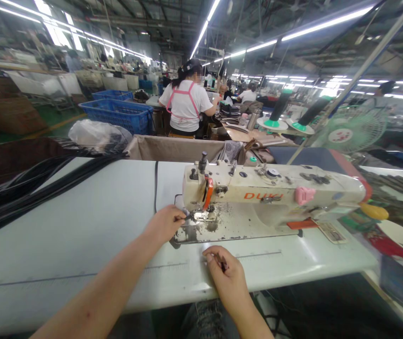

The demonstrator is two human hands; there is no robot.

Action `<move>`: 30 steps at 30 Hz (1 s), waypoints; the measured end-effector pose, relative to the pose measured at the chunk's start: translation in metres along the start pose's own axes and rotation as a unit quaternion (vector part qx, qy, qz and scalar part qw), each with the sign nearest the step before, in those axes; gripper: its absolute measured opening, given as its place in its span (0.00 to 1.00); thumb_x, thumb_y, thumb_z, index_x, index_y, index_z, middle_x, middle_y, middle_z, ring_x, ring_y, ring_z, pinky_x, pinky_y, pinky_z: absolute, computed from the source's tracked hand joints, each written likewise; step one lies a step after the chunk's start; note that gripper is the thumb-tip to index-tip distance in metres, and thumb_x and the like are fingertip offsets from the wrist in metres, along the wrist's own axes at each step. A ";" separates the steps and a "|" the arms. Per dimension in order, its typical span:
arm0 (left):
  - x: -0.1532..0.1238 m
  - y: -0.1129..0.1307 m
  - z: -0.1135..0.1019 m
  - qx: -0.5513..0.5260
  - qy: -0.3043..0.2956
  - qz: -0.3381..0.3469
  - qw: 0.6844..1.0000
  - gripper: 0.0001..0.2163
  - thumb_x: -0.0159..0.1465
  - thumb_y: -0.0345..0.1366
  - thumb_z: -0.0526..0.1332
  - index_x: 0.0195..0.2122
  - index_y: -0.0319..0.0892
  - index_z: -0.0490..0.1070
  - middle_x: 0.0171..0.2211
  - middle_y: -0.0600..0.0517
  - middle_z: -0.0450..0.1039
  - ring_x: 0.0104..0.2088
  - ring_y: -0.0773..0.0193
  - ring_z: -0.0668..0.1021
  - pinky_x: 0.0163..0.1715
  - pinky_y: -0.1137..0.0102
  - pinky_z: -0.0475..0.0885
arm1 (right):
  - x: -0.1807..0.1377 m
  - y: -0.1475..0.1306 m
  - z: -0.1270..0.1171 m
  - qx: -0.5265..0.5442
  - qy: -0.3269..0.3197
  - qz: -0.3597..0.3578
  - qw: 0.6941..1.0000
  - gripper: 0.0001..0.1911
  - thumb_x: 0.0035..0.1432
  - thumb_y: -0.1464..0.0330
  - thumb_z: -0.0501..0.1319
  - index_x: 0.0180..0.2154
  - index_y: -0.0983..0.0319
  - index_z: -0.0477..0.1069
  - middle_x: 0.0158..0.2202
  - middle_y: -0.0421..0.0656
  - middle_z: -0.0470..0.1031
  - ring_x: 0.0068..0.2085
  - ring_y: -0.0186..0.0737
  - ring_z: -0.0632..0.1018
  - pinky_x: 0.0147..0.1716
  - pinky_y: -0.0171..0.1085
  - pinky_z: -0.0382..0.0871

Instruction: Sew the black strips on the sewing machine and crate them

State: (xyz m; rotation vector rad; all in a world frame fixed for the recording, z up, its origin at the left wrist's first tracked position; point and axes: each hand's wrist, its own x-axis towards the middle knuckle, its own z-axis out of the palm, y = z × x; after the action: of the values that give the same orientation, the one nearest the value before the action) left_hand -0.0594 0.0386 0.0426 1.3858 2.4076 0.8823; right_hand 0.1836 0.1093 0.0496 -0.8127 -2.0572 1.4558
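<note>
A cream industrial sewing machine [272, 190] with orange lettering stands on a white worktable [81, 235]. My left hand [166, 223] is at the machine's metal needle plate [218, 230], fingers pinched together close to the presser foot [201, 215]; what they hold is too small to make out. My right hand [227, 273] rests on the table's front edge below the plate, fingers curled around a small dark thing I cannot name.
A bundle of long black strips [28, 188] lies across the table's left side. A person in a white shirt [185, 106] works with their back turned beyond a beige bin [173, 148]. Blue crates [119, 113] stand at the left rear, a green fan [351, 132] at the right.
</note>
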 end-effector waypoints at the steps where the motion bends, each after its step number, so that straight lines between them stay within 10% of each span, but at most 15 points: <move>1: -0.001 0.001 0.001 0.001 0.007 0.001 1.000 0.08 0.62 0.31 0.63 0.37 0.45 0.83 0.38 0.50 0.79 0.35 0.61 0.82 0.37 0.68 0.78 | 0.000 0.000 0.000 0.000 -0.001 0.001 1.000 0.14 0.64 0.56 0.61 0.36 0.59 0.80 0.25 0.38 0.72 0.27 0.37 0.69 0.29 0.35 0.64; 15: -0.035 0.030 0.049 -0.074 0.029 -0.044 0.996 0.12 0.62 0.35 0.65 0.47 0.41 0.78 0.43 0.46 0.77 0.32 0.64 0.81 0.37 0.68 0.80 | 0.001 0.010 0.001 -0.001 -0.016 -0.010 1.000 0.13 0.66 0.58 0.59 0.38 0.58 0.79 0.27 0.38 0.73 0.28 0.37 0.69 0.30 0.35 0.62; 30: -0.061 0.065 0.015 0.119 -0.153 -0.036 0.980 0.30 0.65 0.28 0.61 0.69 0.33 0.60 0.60 0.36 0.68 0.54 0.52 0.80 0.55 0.64 0.74 | -0.012 0.007 -0.013 0.111 -0.059 -0.004 0.992 0.12 0.64 0.58 0.65 0.38 0.60 0.79 0.24 0.34 0.59 0.27 0.33 0.62 0.29 0.35 0.55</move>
State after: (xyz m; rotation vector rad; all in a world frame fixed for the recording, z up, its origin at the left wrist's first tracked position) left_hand 0.0258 0.0169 0.0642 1.3858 2.3602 0.3388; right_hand 0.2023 0.1105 0.0463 -0.6408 -1.9331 1.7277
